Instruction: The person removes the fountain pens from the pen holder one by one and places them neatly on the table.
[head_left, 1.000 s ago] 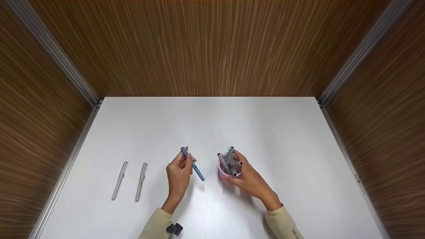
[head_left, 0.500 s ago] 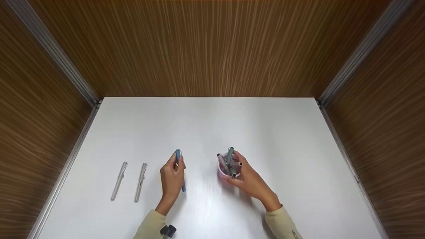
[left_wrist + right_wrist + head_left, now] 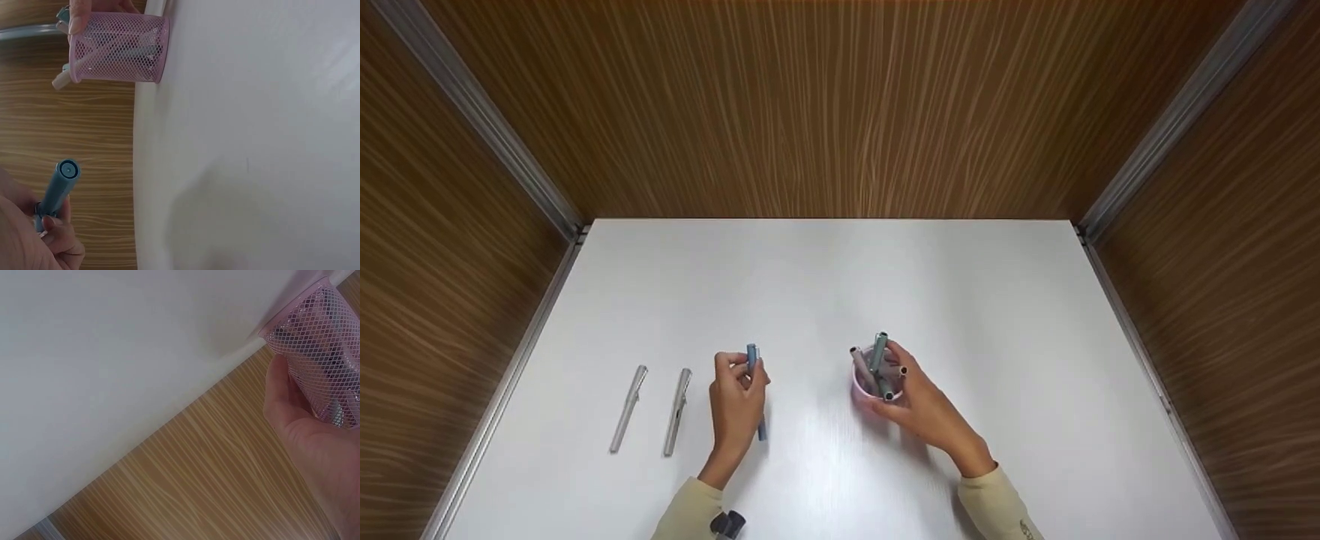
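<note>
Between thumb and fingers, my left hand (image 3: 737, 401) pinches a blue pen (image 3: 751, 357) above the table; the pen's lower end shows past the hand. In the left wrist view the blue pen (image 3: 57, 188) points its round end toward the camera. My right hand (image 3: 934, 412) grips a pink mesh pen cup (image 3: 864, 401) from its right side, and the cup stands upright on the table. Several pens lean inside it, among them a green pen (image 3: 879, 351) and a pinkish pen (image 3: 861, 361). The right wrist view shows fingers around the mesh cup (image 3: 323, 354).
Two light grey pens, a left one (image 3: 628, 411) and a right one (image 3: 677, 412), lie side by side on the white table (image 3: 825, 285), left of my left hand. Wood-grain panels (image 3: 840, 112) enclose the back and both sides.
My left hand has moved left and slightly nearer with the blue pen, which has turned from slanting to nearly straight fore and aft. The right hand and cup have stayed put.
</note>
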A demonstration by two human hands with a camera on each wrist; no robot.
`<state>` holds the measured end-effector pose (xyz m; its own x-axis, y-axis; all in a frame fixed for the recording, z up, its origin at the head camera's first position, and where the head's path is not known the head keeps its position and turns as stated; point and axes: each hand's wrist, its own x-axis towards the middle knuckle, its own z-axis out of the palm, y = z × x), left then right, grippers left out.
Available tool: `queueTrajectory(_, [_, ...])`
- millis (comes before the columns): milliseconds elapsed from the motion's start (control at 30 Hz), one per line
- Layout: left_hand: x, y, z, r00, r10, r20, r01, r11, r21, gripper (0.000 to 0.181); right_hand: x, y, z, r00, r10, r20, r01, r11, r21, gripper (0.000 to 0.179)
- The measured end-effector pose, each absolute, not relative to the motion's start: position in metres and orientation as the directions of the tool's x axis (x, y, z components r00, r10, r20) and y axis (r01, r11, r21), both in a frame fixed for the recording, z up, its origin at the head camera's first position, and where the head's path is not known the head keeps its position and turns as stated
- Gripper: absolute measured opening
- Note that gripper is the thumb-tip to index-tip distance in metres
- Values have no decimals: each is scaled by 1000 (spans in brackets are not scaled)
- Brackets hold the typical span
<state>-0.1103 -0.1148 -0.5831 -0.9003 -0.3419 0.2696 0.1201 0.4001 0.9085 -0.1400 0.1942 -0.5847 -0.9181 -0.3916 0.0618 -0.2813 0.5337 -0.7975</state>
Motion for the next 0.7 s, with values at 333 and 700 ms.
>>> queueTrajectory(333, [-108, -133, -589, -895, -378, 239, 32, 479, 877, 16, -139, 193, -585, -921, -388, 45, -268, 544, -795, 103])
queueTrajectory(700, [-106, -149, -600, -908, -350, 228, -40, 616, 786, 16, -140, 195, -585, -912, -405, 66, -289, 518, -805, 104])
